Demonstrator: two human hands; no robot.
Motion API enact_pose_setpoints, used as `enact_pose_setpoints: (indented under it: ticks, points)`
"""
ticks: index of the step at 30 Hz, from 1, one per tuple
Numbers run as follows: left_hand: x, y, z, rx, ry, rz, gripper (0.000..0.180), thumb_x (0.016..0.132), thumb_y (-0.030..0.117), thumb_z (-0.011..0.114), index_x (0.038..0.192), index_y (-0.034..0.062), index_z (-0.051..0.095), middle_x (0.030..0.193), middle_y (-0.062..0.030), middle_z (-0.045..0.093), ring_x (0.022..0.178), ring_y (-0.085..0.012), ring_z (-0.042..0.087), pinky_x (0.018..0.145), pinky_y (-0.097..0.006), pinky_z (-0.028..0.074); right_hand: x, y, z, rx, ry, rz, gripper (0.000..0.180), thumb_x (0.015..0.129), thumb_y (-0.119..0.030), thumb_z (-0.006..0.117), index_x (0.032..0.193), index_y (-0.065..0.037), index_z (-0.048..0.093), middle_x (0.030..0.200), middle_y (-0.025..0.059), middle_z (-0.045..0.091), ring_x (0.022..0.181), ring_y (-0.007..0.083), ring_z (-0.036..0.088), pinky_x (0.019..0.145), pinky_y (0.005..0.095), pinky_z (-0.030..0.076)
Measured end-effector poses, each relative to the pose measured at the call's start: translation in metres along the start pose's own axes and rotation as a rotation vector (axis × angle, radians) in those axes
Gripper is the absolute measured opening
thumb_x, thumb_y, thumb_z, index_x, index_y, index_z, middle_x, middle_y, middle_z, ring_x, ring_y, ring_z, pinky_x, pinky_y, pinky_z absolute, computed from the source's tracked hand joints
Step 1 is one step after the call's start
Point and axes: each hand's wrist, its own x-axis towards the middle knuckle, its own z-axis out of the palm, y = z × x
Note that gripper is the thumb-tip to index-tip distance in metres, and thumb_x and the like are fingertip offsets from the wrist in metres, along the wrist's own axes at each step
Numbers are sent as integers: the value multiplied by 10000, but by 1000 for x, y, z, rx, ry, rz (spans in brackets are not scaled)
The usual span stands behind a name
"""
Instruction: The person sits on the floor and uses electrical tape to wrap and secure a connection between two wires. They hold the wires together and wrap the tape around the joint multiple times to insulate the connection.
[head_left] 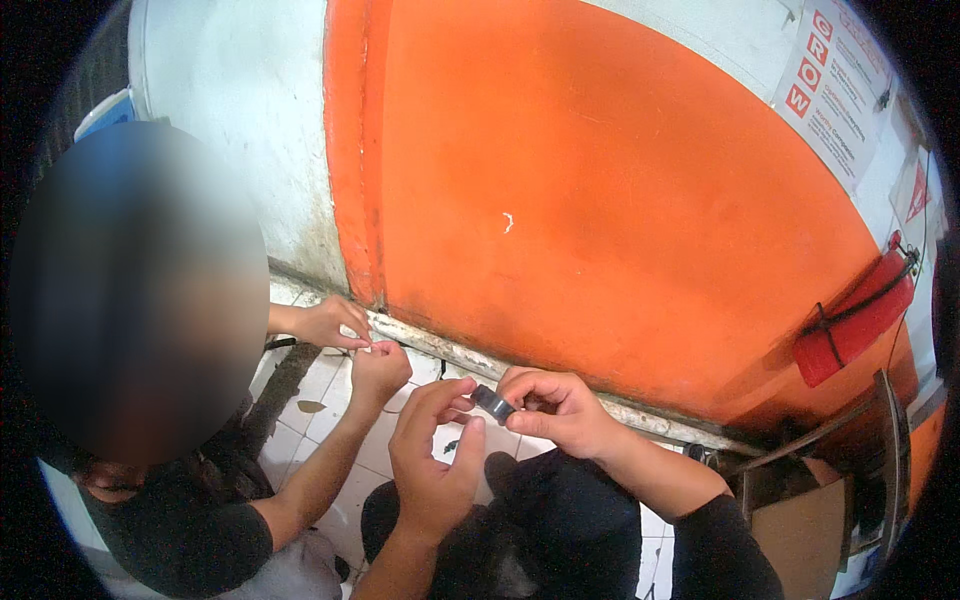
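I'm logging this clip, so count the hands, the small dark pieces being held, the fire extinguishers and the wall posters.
Hands: 4, the person's left hand and right hand, plus the co-worker's hands
Small dark piece: 1
Red fire extinguisher: 1
Wall posters: 2
Total: 8

- A small dark grey flat piece (492, 403), roughly rectangular, is sitting tilted between the fingertips of both hands, near the middle of the scene, above the white tiled floor.

orange wall (620, 200) with a white strip (240, 130) — white tiled floor (320, 385), red extinguisher (855, 320).
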Motion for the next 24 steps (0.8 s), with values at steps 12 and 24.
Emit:
enact_pose_setpoints:
  ticks: [12, 24]
  points:
    - [-14, -27, 4, 10, 204, 103, 240, 811, -72, 647, 1041, -6, 658, 1099, -176, 653, 1030, -286, 652, 928, -370, 509, -2, 7, 8, -102, 56, 105, 182, 941, -65, 653, 1103, 18, 664, 1136, 91, 611, 1092, 175, 575, 926, 311, 463]
    - [-44, -45, 17, -151, 254, -106, 171, 873, -29, 640, 1044, -22, 641, 1091, -168, 674, 1044, -265, 650, 948, -347, 484, 1, 26, 0, -326, 2, 87, 190, 899, -39, 679, 1076, 29, 686, 1060, 119, 669, 1020, 190, 615, 911, 331, 470]
